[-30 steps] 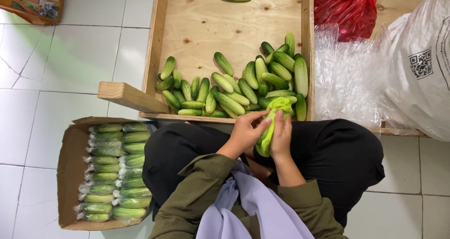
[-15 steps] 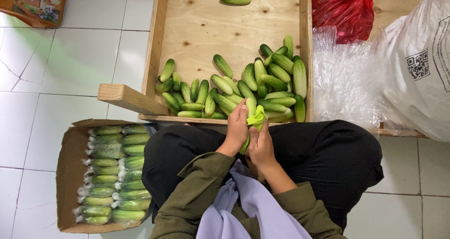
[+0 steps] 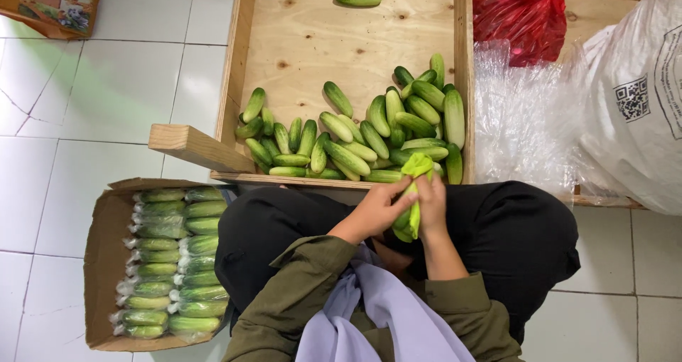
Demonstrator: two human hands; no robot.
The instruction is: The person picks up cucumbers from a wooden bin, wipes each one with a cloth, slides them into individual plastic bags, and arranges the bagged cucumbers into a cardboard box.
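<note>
Head view, near to far: I see both hands, left hand (image 3: 373, 211) & right hand (image 3: 431, 204), fingers closed round a cucumber (image 3: 410, 198) over the lap. Cardboard box (image 3: 99, 262) approx full of wrapped ones; wooden crate (image 3: 234, 85) front edge has many left unwrapped.

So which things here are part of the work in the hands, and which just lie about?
In hand:
left hand
right hand
green cloth around a cucumber
loose cucumbers
wooden crate
box of wrapped cucumbers

Lying about:
red bag
white sack
clear plastic
</note>
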